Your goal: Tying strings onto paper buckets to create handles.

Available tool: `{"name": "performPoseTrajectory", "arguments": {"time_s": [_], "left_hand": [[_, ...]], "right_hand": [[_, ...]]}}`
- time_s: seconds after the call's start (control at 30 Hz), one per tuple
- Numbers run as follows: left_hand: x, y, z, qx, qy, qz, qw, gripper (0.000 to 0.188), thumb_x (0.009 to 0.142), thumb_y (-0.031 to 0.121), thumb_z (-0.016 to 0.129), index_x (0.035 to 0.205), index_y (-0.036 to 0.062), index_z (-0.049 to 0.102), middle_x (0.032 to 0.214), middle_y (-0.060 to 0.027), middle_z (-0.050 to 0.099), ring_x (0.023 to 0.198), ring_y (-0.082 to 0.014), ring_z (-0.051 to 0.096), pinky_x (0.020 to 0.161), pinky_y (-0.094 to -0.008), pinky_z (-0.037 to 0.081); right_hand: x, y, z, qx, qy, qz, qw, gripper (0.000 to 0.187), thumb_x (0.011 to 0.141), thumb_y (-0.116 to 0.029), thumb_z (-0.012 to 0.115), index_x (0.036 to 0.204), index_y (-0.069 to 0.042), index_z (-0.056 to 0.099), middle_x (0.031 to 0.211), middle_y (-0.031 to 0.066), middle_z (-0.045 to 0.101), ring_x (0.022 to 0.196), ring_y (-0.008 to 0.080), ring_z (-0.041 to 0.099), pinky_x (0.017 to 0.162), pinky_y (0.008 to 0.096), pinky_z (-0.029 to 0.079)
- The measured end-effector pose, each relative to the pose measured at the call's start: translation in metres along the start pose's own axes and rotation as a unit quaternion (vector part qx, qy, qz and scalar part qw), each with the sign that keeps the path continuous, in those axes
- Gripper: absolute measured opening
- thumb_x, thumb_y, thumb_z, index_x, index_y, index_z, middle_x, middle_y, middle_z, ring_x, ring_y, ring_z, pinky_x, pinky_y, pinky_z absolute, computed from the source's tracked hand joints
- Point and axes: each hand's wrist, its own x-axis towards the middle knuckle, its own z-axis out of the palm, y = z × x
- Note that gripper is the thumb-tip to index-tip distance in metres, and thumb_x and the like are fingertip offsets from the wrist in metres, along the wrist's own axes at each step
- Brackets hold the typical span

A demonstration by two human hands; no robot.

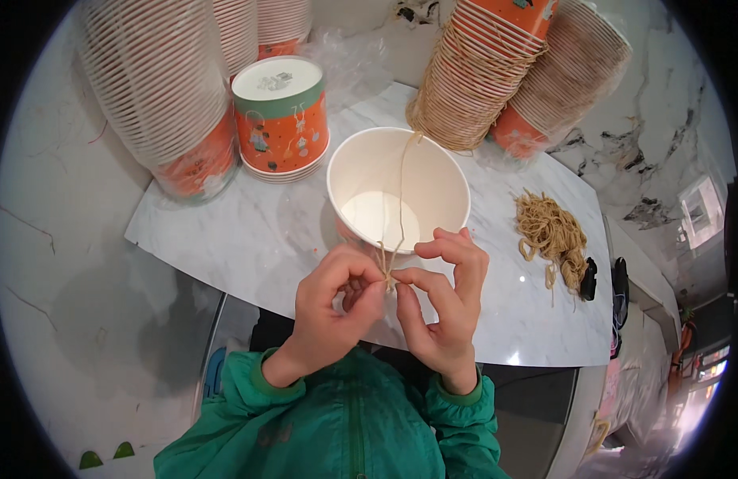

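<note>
A white-lined paper bucket [357, 172] stands at the middle of the table with its open mouth tilted toward me. A thin tan twine [402, 191] crosses the mouth from the far rim to the near rim and comes together in a small knot or loop. At that knot, just in front of the near rim, my left hand [333, 295] pinches the twine between thumb and forefinger. My right hand [449, 307] holds the same spot with thumb and forefinger tips, its other fingers raised. The fingertips partly hide the knot.
At the right lies a heap of loose twine [549, 231] beside a small black object [589, 279]. Tall stacks of paper buckets stand at the back left [149, 80] and back right, one stack [473, 76] wound with twine. An upside-down orange and green bucket [281, 132] stands at the left.
</note>
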Motion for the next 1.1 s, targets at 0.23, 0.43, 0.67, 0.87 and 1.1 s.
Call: {"name": "performPoseTrajectory", "arguments": {"time_s": [0.23,0.43,0.67,0.87,1.1], "left_hand": [[0.002,0.006,0.001,-0.17,-0.002,-0.118,0.978,0.006,0.097,-0.003,0.065,0.099,0.001,0.062,0.093,0.0012,0.058,0.075,-0.002,0.051,0.066,-0.0195,0.042],[0.003,0.001,0.004,-0.081,-0.012,-0.031,0.996,0.006,0.096,-0.003,0.066,0.1,0.0009,0.064,0.091,0.0016,0.057,0.072,-0.0024,0.048,0.064,-0.0195,0.04],[0.008,-0.002,-0.003,-0.058,-0.01,-0.024,0.998,0.007,0.093,-0.004,0.065,0.096,0.001,0.062,0.089,0.0017,0.056,0.071,-0.0026,0.046,0.062,-0.0202,0.038],[0.008,-0.001,-0.005,-0.069,-0.019,-0.035,0.997,0.006,0.093,-0.004,0.066,0.095,0.001,0.063,0.089,0.0017,0.055,0.07,-0.0029,0.046,0.062,-0.0207,0.038],[0.007,-0.002,-0.005,-0.076,-0.025,-0.05,0.996,0.006,0.093,-0.004,0.066,0.096,0.0006,0.064,0.09,0.0012,0.057,0.071,-0.0036,0.046,0.063,-0.021,0.038]], "right_hand": [[-0.001,-0.015,0.006,-0.013,0.016,0.029,0.999,0.029,0.073,-0.002,0.079,0.101,-0.009,0.074,0.121,0.0117,0.062,0.125,0.0409,0.054,0.114,0.0635,0.031],[-0.007,-0.006,0.011,-0.009,0.056,0.035,0.998,0.025,0.076,-0.002,0.079,0.1,-0.007,0.073,0.119,0.0112,0.062,0.124,0.0407,0.054,0.113,0.0633,0.032],[0.001,-0.005,-0.002,-0.025,0.007,0.018,1.0,0.022,0.074,0.001,0.076,0.093,-0.007,0.069,0.116,0.0115,0.06,0.123,0.0415,0.054,0.111,0.0636,0.036],[0.003,-0.012,-0.011,-0.076,-0.055,0.0,0.996,0.027,0.064,-0.002,0.07,0.09,-0.009,0.067,0.116,0.0127,0.056,0.125,0.0433,0.052,0.112,0.0658,0.034],[-0.011,-0.012,-0.014,-0.082,0.032,0.046,0.995,0.038,0.06,0.001,0.063,0.096,-0.007,0.073,0.119,0.0141,0.056,0.114,0.037,0.051,0.101,0.0485,0.042]]}}
